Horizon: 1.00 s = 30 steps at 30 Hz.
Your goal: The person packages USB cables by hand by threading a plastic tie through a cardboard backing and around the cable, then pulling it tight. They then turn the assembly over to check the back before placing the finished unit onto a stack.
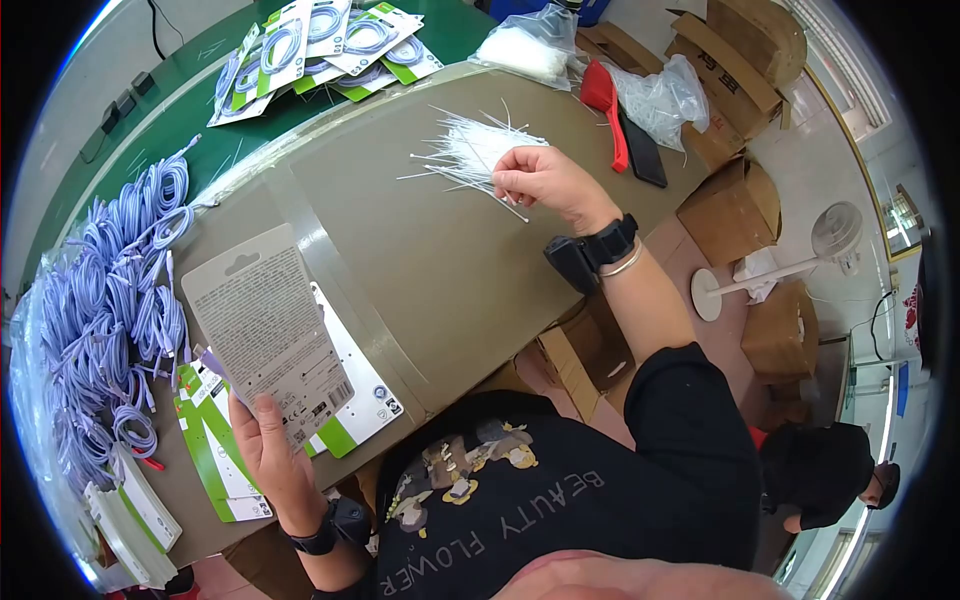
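My left hand holds a grey printed card upright by its lower edge, its text and barcode side facing me. Behind that card, white and green cards lie on the brown table covering. My right hand is at the right edge of a loose pile of thin white ties, its thumb and index finger pinched together. Whatever is between those fingertips is too small to make out. Coiled lilac cables are heaped left of the grey card.
Carded cables lie on the green surface at the back. A red-handled tool, a black object and plastic bags sit at the right table edge. Boxes, a fan and another person are beyond.
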Motion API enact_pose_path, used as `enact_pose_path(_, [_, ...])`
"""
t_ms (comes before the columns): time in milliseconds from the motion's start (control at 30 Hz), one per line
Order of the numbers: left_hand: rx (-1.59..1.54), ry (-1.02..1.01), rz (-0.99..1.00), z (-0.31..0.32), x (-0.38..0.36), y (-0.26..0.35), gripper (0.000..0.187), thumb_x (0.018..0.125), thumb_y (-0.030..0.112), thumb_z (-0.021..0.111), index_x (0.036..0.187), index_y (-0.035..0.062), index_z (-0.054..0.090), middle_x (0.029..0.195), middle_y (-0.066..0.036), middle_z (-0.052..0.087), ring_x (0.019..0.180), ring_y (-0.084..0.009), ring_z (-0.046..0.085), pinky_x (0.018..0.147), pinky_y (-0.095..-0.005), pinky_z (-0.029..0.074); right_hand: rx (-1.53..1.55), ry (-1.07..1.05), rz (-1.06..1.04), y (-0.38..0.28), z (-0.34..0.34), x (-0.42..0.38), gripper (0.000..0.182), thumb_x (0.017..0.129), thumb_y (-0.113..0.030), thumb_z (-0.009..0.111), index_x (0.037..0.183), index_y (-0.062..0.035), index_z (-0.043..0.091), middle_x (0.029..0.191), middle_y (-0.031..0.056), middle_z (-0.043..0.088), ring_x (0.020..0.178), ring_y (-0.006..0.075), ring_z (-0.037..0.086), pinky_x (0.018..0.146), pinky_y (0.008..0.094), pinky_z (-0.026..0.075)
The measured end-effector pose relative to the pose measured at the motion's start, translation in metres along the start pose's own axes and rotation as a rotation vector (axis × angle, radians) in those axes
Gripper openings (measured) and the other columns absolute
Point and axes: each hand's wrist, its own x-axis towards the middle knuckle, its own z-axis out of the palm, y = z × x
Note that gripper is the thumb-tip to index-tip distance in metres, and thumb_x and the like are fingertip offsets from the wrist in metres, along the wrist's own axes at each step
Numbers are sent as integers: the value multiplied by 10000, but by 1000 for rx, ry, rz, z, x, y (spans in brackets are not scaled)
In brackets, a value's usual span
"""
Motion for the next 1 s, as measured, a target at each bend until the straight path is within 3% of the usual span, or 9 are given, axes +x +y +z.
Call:
enact_pose_path(133, [-136, -43, -57, 8, 2, -1, 359, 1006, 122, 442, 1338, -14, 423, 1249, -116, 562, 1124, -180, 544, 982, -325, 420, 190, -109, -29, -26, 29, -15, 107, 903, -127, 610, 929, -24, 626, 763, -29, 617, 649, 71, 540, 581, 208, 428])
enact_pose_path(267, [-229, 3, -147, 14, -3, -2, 358, 994, 112, 471, 1333, 0, 439, 1229, -106, 574, 1119, -175, 552, 986, -319, 429, 197, -234, -145, -49, 84, -39, 109, 896, -133, 617, 910, -25, 624, 749, -30, 603, 643, 74, 532, 594, 198, 423])
enact_pose_path(333, [-250, 49, -145, 7, -1, -15, 355, 992, 119, 489, 1325, 3, 448, 1216, -95, 581, 1104, -161, 554, 965, -301, 438, -119, -113, -265, -57, 111, -59, 110, 872, -118, 649, 868, -13, 616, 709, -17, 579, 610, 73, 515, 563, 202, 416])
enact_pose_path(367, [-221, 91, -122, 9, 0, -12, 355, 992, 119, 489, 1325, 3, 448, 1216, -95, 581, 1104, -161, 554, 965, -301, 438, -93, -160, -283, -59, 126, -66, 110, 872, -118, 649, 868, -13, 616, 709, -17, 579, 610, 73, 515, 563, 202, 416])
enact_pose_path(433, [-96, 20, -81, 17, 2, -11, 339, 999, 137, 487, 1303, -10, 462, 1199, -88, 588, 1082, -137, 551, 946, -280, 434, -331, -77, -542, -62, 143, -80, 117, 833, -91, 687, 813, -8, 608, 679, 11, 569, 563, 81, 508, 518, 221, 414])
enact_pose_path(733, [271, 81, 121, 20, -1, -9, 330, 1003, 150, 486, 1269, -45, 475, 1176, -86, 595, 1046, -119, 546, 920, -263, 423, -338, -155, -579, -50, 168, -83, 116, 805, -63, 704, 766, -15, 606, 658, 31, 573, 523, 91, 503, 489, 234, 421])
enact_pose_path(1000, [468, 135, 223, 20, -4, -13, 316, 978, 153, 538, 1222, -46, 517, 1037, -100, 648, 922, -115, 583, 806, -268, 471, -342, -157, -544, -49, 171, -82, 107, 805, -55, 696, 774, -5, 607, 661, 45, 579, 523, 107, 512, 489, 243, 422])
